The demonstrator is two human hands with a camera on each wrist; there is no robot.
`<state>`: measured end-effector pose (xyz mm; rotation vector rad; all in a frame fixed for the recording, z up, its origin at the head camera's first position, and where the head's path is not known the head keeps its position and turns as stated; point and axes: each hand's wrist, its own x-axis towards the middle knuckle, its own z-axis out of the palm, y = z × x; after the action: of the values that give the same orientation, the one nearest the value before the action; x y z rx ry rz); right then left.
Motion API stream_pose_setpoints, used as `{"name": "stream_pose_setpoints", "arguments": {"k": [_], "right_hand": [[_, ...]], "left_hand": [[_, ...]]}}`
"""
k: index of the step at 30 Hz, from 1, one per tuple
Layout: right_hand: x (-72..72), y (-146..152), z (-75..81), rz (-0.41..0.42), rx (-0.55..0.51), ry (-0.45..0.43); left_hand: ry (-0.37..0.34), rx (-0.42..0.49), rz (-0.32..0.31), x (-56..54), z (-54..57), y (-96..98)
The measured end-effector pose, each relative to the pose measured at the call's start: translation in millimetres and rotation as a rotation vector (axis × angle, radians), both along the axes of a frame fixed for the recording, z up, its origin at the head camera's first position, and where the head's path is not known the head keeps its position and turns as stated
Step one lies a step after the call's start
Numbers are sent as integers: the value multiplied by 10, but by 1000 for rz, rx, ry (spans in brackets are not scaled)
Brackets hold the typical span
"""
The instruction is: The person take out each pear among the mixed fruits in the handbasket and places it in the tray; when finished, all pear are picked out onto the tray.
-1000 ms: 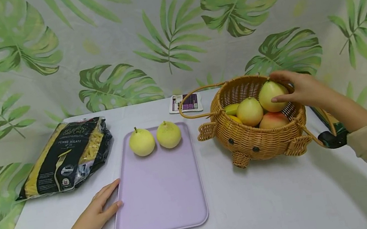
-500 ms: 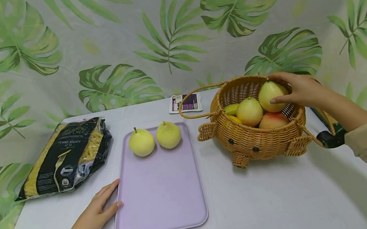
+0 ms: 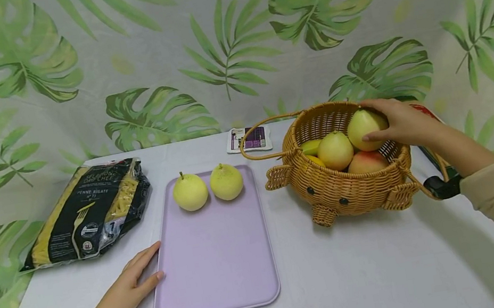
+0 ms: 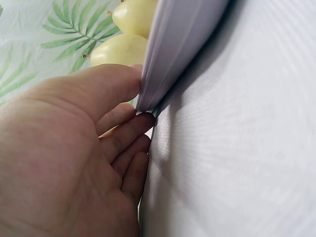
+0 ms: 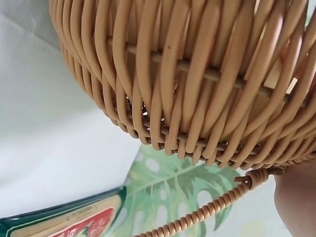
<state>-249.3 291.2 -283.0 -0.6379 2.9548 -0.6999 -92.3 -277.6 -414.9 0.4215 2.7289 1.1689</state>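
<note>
While the right hand (image 3: 392, 120) pinches a pear (image 3: 363, 130) between thumb and fingers inside the basket (image 3: 350, 194), the left hand (image 3: 127, 288) lies loosely bent at the tray's left edge, thumb on the rim, fingers spread a little. Pear: stem up, at the basket's right rim, just above the peach (image 3: 367, 162); can't tell if it rests on it. Another pear (image 3: 335, 151) sits just left, then a banana (image 3: 311, 147) and a yellow fruit (image 3: 316, 160), mostly hidden. Basket upright, toward the tabletop's far right corner. Tray (image 3: 216, 266): left half of the tabletop (image 3: 343, 273), two pears (image 3: 190, 191) side by side near its far edge. Pasta bag (image 3: 86, 211) along the tabletop's left edge. White and purple packet (image 3: 256, 139) flat at the far edge, between tray and basket. Green pack (image 5: 74, 222) by the right edge, behind the basket, partly hidden. Leaf-print cloth (image 3: 229, 43) hangs past the far edge.
</note>
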Motion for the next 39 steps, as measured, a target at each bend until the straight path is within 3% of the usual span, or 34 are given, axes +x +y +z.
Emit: {"name": "stream_pose_setpoints", "arguments": {"k": [9,19,30,39], "right_hand": [[3,-2,-21,24,-53,15],[-3,0,-30,48,10,45],[14,-34,-6,28,27,17],[74,-44,20,2,6,57]], "left_hand": [[0,-4,4,0,-4,1],[-2,-5,3,2,-5,-6],[8,-5,1,9,9,-2],[-2,-8,7,15,30,7]]}}
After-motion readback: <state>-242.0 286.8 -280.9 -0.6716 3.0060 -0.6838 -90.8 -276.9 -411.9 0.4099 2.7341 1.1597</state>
